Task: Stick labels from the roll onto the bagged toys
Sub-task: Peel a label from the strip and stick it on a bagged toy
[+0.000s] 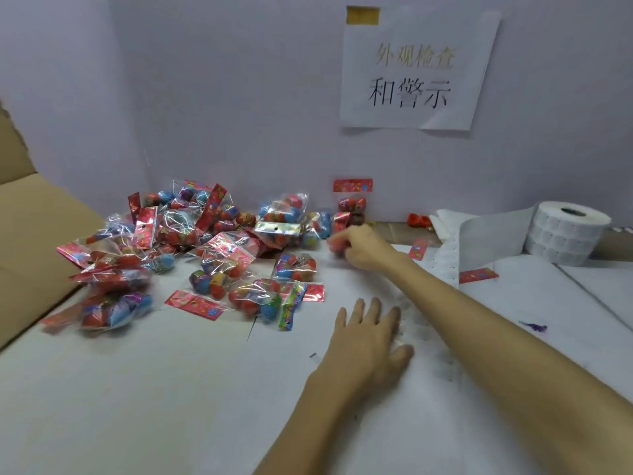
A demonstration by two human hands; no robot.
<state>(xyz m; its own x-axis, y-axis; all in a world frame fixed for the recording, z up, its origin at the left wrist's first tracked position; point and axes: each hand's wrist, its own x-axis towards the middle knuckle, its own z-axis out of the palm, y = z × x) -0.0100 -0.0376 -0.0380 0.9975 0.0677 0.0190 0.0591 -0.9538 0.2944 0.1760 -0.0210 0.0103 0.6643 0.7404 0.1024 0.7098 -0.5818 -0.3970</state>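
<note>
Your left hand (371, 341) lies flat on the desk (164, 389) with fingers spread, while your right hand (361, 247) reaches with curled fingers beside the heap of bagged toys (191, 248), too blurred to tell whether it pinches anything, and the label roll (567, 234) stands at the far right.

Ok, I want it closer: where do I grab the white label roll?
Probably grip the white paper label roll by its curved side wall, from the right: it stands on end, core hole up, and its loose liner trails leftward.
</note>
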